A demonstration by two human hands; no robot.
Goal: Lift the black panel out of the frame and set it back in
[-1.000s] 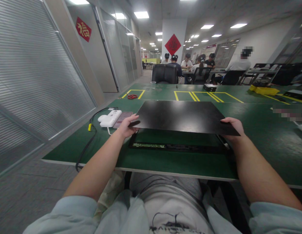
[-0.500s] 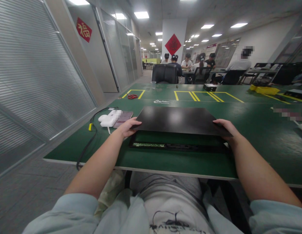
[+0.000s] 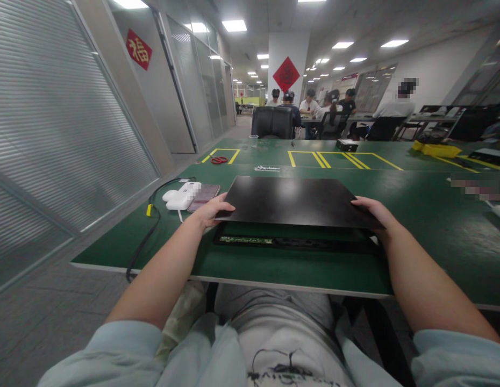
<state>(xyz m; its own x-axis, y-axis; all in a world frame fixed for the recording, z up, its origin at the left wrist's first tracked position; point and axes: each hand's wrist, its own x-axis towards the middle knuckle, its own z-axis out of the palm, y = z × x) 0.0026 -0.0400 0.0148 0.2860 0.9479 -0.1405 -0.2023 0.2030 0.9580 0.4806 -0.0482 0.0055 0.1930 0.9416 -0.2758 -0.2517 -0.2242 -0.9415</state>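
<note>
A flat, glossy black display panel (image 3: 288, 201) is held level above the table between my two hands. My left hand (image 3: 213, 210) grips its left edge, thumb on top and fingers underneath. At the right edge my right hand (image 3: 375, 212) pinches it in the same way, its fingers mostly hidden below. Under the panel's near side lies a dark frame (image 3: 334, 245), partly covered by the panel. A narrow green circuit board (image 3: 245, 240) shows along the frame's near strip, left of the middle.
A white adapter (image 3: 183, 196) and a phone (image 3: 205, 197) lie left of my left hand, beside a black cable (image 3: 156, 223). Farther back are red scissors (image 3: 219, 160), small white tools (image 3: 267, 169), a plastic cup (image 3: 254, 141), a black box (image 3: 347, 145) and a yellow item (image 3: 435, 149). People sit beyond.
The panel's near edge has come slightly lower and nearer to me, covering a bit more of the gap above the frame. Both hands keep their hold on it.
</note>
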